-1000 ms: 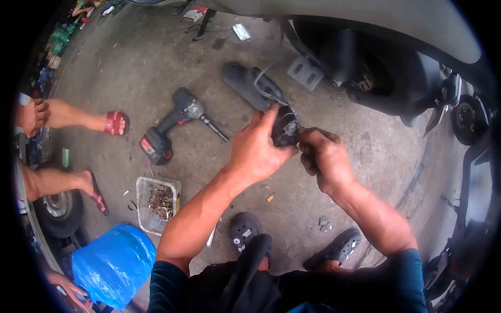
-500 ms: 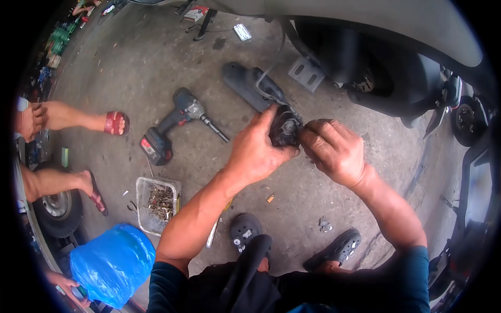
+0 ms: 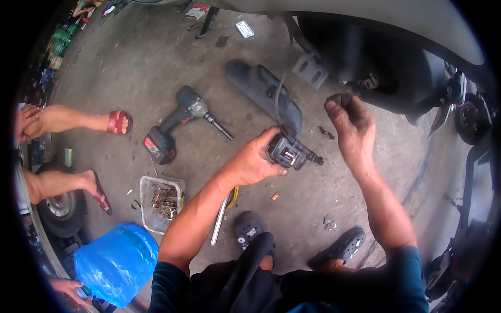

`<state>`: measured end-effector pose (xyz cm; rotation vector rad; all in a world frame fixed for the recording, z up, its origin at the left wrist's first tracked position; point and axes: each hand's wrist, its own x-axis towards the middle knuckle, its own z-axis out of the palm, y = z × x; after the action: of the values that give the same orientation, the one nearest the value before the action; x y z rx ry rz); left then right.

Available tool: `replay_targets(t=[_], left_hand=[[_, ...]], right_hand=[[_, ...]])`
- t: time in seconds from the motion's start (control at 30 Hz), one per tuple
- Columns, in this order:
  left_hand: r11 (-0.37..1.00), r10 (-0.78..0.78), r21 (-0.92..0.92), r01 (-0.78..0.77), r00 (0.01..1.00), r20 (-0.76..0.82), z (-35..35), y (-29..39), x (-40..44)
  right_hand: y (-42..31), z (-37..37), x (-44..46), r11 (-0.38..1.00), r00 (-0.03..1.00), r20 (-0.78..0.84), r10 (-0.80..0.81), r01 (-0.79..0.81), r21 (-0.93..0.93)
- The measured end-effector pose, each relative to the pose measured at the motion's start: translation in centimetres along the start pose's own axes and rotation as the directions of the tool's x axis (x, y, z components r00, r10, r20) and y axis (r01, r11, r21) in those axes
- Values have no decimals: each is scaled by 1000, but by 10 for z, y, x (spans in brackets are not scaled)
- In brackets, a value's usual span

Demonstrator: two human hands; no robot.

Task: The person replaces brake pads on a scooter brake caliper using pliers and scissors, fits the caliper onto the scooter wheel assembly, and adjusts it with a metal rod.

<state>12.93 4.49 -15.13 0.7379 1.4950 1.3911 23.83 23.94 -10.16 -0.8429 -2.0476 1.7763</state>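
Note:
My left hand [image 3: 258,159] is wrapped round a dark brake caliper [image 3: 288,152], its open side turned up, and a hose runs up from it toward the vehicle. To the right of the caliper and farther forward, my right hand [image 3: 352,117] is raised with its fingers curled and the thumb against them; whatever the fingertips may hold is too small to make out. Beyond the caliper a long black cover [image 3: 263,94] lies on the floor, and small dark pieces [image 3: 326,132] lie between it and my right hand.
An impact wrench [image 3: 182,122] lies left of centre, above a clear tub of bolts [image 3: 162,203]. Another person's sandalled feet [image 3: 119,122] and a blue bag [image 3: 117,263] are at the left. A scooter [image 3: 386,68] stands at the upper right; a metal rod [image 3: 219,219] lies below my left forearm.
My right hand has moved off the caliper, forward and to the right. The caliper has been turned in my left hand, showing its open side and uncovering more of the black cover.

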Motion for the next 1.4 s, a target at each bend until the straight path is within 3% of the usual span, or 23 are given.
replay_targets(t=[0.07,0.17,0.27,0.37,0.47,0.6,0.67,0.77,0.83,0.87,0.97,1.07,1.17,1.2,1.27,1.33,1.4], left_hand=[[999,34,2,-34,999,36,-2,-13,3],[999,-17,-31,18,999,33,-3,-18,1],[997,-76,-28,76,997,6,-7,-18,-1],[991,-135,-5,135,991,-20,-8,-12,-5],[996,-86,-18,85,991,-105,-5,-16,-9],[996,30,-66,-52,957,-289,6,-35,-19],[923,-44,-378,-70,957,-286,3,-47,-27],[657,-163,-750,-78,957,-242,6,-40,-45],[430,-166,-900,-72,974,-157,4,-34,-51],[435,-222,-897,-75,957,-188,6,-40,-54],[197,-108,-974,-113,985,-137,10,-46,-57],[160,-175,-982,-103,976,-131,16,-51,-62],[279,-234,-953,-115,955,-184,10,-48,-67],[327,-284,-943,-62,945,-161,5,-51,-71],[406,-373,-912,55,921,-110,-6,-58,-77],[726,-446,-686,49,792,-416,-5,-65,-82],[929,-310,-364,61,663,-681,-4,-61,-82]], right_hand=[[12,-1,16,997,999,33,-31,33,-76],[35,13,16,943,869,368,330,-287,-167],[46,32,18,935,773,550,316,-353,-41],[44,44,26,957,762,600,244,-288,-22],[41,58,24,969,827,510,236,-160,-189],[33,64,23,938,778,535,330,-332,-95],[36,61,24,928,764,547,343,-366,-71],[34,56,36,872,632,625,458,-457,-177],[68,68,36,924,742,635,216,-365,112],[87,75,36,916,786,611,95,-309,255],[106,106,39,660,504,806,-310,-497,564],[77,136,24,574,528,784,-325,-549,608],[76,143,24,713,653,756,-45,-510,482],[70,143,19,609,684,715,147,-632,480],[69,145,18,566,741,615,270,-639,521],[85,151,24,554,763,512,394,-642,530],[90,145,26,666,768,442,464,-631,397]])
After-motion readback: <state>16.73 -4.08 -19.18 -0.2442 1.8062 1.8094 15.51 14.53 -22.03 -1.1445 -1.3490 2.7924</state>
